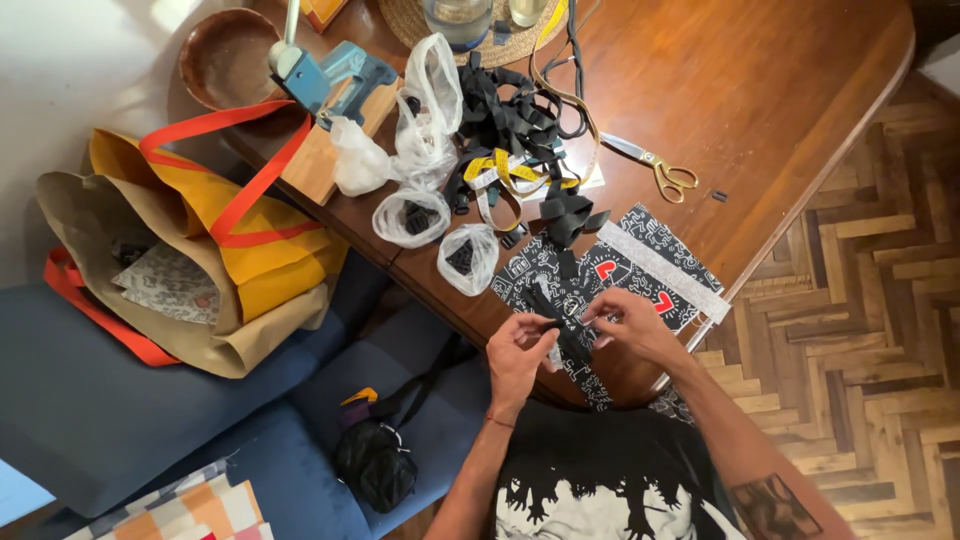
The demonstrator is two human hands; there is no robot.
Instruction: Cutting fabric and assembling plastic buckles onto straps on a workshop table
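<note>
My left hand (518, 352) and right hand (628, 322) meet over the near edge of the wooden table (760, 90). Both pinch a black strap (570, 325) that runs between them; left fingers closed on its end, right fingertips closed on it a bit further along. Strap lies over the black-and-white printed fabric (640, 262) with red hearts, which sits flat at the table edge, right under my hands. A clear ruler (665, 272) lies diagonally across that fabric, just beyond my right hand.

Further back: pile of black straps and buckles (510, 120), yellow measuring tape (505, 168) looped through it. Gold-handled scissors (655, 167) lie to the right of the pile, well apart from my hands. Several small clear plastic bags (412, 215) with dark parts inside sit left of the fabric, one (467, 258) just beside it. Blue press tool (330, 75) on a wooden block (325, 150) at the far left of the table, brown bowl (228, 55) next to it.

Off the table, left: yellow and tan tote bag (200, 250) with orange handles on a blue sofa (90, 400). Small black pouch (375, 460) on the sofa near my left forearm. Herringbone wood floor (870, 330) at right.
</note>
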